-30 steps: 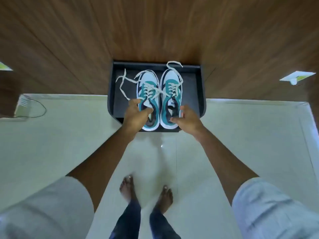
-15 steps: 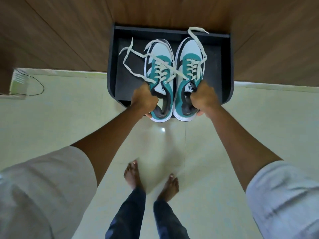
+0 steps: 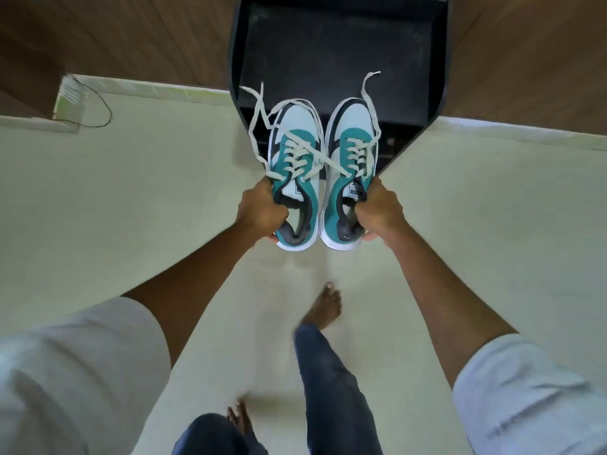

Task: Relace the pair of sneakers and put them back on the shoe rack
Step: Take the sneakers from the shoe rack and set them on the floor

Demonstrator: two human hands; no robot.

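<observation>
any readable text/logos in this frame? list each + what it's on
"PUMA", upside down and blurred, only just legible: tongue label of the right sneaker, held by the right hand.
Tongue label of the left sneaker, held by the left hand: dark print, too blurred to read.
Nothing else carries text.

We see two sneakers [image 3: 323, 172] in teal and white with dark navy trim, white soles and off-white laces [image 3: 262, 126]. The shoe rack [image 3: 338, 50] is black. The floor [image 3: 131, 208] is pale cream, the wall panelling [image 3: 131, 37] brown wood-grain. Our sleeves [image 3: 75, 372] are white, our trousers [image 3: 331, 382] dark blue.
</observation>
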